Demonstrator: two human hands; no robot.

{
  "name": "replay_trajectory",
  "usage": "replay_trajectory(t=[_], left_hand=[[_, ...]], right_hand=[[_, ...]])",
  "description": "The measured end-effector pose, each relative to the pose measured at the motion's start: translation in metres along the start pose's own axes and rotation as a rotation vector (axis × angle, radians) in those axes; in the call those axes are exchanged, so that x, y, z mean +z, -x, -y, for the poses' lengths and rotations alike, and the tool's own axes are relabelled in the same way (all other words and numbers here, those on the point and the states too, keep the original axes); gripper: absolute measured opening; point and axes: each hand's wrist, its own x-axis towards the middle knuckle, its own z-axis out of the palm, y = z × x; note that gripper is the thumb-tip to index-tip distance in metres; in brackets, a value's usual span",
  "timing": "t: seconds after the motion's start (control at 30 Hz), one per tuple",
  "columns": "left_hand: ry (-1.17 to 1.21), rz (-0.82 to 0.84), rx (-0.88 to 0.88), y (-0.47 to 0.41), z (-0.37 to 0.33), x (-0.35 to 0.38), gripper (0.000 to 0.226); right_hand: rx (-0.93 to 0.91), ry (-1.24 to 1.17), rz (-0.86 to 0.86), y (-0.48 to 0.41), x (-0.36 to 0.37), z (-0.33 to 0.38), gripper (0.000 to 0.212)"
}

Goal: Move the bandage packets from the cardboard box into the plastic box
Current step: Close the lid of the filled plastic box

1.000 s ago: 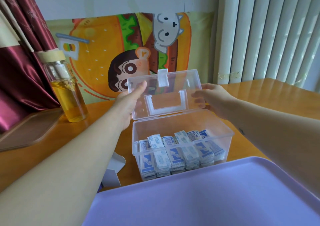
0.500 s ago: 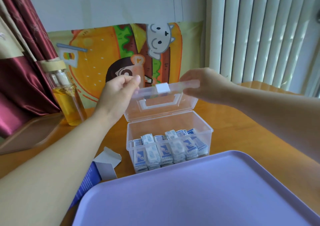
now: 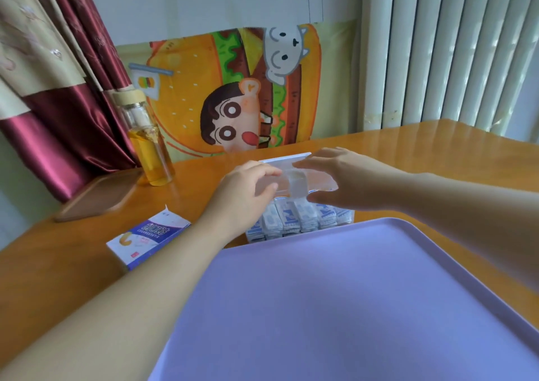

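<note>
Packets [image 3: 303, 218] stand in a row inside the plastic box [image 3: 347, 214]. Left hand [image 3: 248, 189] grips the lid [image 3: 296, 183] at its left edge; right hand [image 3: 342, 179] apparently pinches its right side (blurred). Lid lies nearly flat. Cardboard box [image 3: 148, 234] lies to the left.

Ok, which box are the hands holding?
The clear plastic box behind the purple tray: the left hand and right hand both hold its lid. The cardboard box lies flat to its left, untouched.

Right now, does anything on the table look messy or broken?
Only a little: the cardboard box lies flat with its end flap open, left of the plastic box. Nothing looks spilled or broken.
</note>
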Motion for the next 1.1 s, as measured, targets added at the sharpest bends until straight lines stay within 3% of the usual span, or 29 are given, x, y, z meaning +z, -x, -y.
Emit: replay_trajectory(t=[0.1,0.33,0.73,0.93,1.1], left_hand=[[-0.046,0.003,0.015,0.006,0.001,0.006,0.028],[-0.107,-0.124,0.027,0.015,-0.001,0.02,0.025],[-0.146,-0.254,0.077,0.016,0.004,0.031,0.022],[-0.175,-0.228,0.057,0.016,0.004,0.03,0.023],[-0.129,-0.076,-0.03,0.015,-0.004,0.01,0.03]], right_hand=[[-0.044,0.005,-0.014,0.006,0.01,0.007,0.052],[0.048,-0.058,-0.092,0.003,0.019,0.011,0.036],[0.07,-0.008,-0.271,0.006,0.04,0.008,0.04],[0.081,0.007,-0.294,0.006,0.044,0.011,0.038],[0.096,0.084,-0.251,0.01,0.041,0.024,0.038]])
